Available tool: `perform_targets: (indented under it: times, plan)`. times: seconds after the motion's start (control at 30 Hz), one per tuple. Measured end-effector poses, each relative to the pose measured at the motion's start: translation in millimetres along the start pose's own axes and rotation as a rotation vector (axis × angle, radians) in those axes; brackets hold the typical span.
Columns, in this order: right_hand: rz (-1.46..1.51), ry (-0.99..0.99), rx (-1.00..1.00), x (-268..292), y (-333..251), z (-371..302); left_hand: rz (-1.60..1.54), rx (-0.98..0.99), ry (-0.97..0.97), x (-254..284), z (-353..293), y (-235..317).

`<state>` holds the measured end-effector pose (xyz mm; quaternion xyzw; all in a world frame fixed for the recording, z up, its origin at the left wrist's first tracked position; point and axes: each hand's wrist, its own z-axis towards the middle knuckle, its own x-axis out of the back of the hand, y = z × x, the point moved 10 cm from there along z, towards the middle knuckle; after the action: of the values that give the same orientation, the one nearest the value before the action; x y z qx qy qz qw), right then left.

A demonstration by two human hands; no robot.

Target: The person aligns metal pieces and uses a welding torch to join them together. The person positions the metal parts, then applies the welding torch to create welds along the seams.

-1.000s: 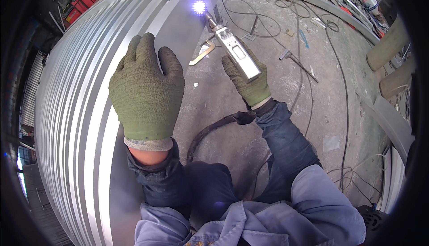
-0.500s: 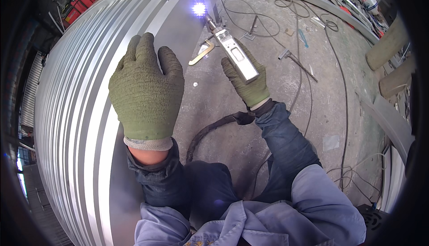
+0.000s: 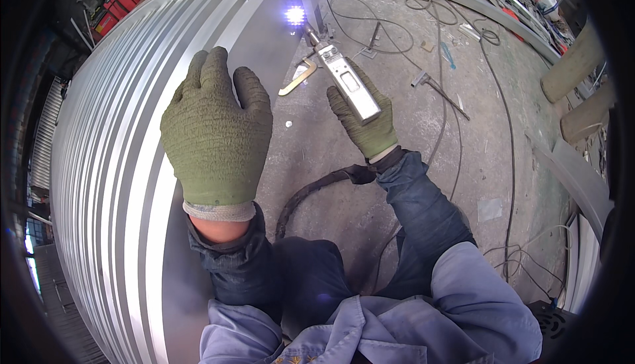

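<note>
My right hand [image 3: 370,122], in a green work glove, grips a silver, boxy welding torch [image 3: 350,83]. Its thin nozzle points away from me, up and left, with a glaring blue-white spot of light [image 3: 295,15] at the tip, against the grey metal panel's far end. That glare hides the exact contact. My left hand [image 3: 218,132], gloved the same way, lies over the edge of a ribbed silver metal panel [image 3: 142,165], fingers stretched out and thumb apart, holding nothing. A thick dark sleeved hose [image 3: 311,192] curves below my right wrist.
A brass-coloured hooked piece [image 3: 299,78] is beside the panel, near the nozzle. On the concrete floor lie a hammer [image 3: 440,93], loose cables [image 3: 509,159] and a pale flat scrap [image 3: 490,210]. Two round posts [image 3: 572,66] and metal lengths line the right side; red bins [image 3: 126,0] stand far left.
The torch and its bright spot have shifted very slightly toward me. My left hand stays in place on the panel.
</note>
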<state>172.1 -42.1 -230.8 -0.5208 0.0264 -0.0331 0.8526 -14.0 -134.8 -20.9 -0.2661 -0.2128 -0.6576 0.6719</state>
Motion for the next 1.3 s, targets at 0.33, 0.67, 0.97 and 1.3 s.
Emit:
perform_targets:
  times: [0.33, 0.67, 0.97, 1.3]
  plan:
    - [-0.013, 0.015, 0.024, 0.0, 4.2, -2.7, -0.018, -0.003, -0.012, 0.6, 0.7, 1.0]
    - [0.042, 0.013, 0.003, -1.3, 4.4, -6.5, -0.094, 0.095, -0.087, -3.6, 1.2, -5.5]
    - [0.066, 0.003, -0.032, -1.8, 9.6, -9.7, -0.053, 0.006, 0.004, 3.6, 1.1, 1.3]
    - [0.054, -0.005, -0.053, -1.9, 12.1, -12.7, -0.089, 0.080, -0.080, -1.8, 0.9, -5.7]
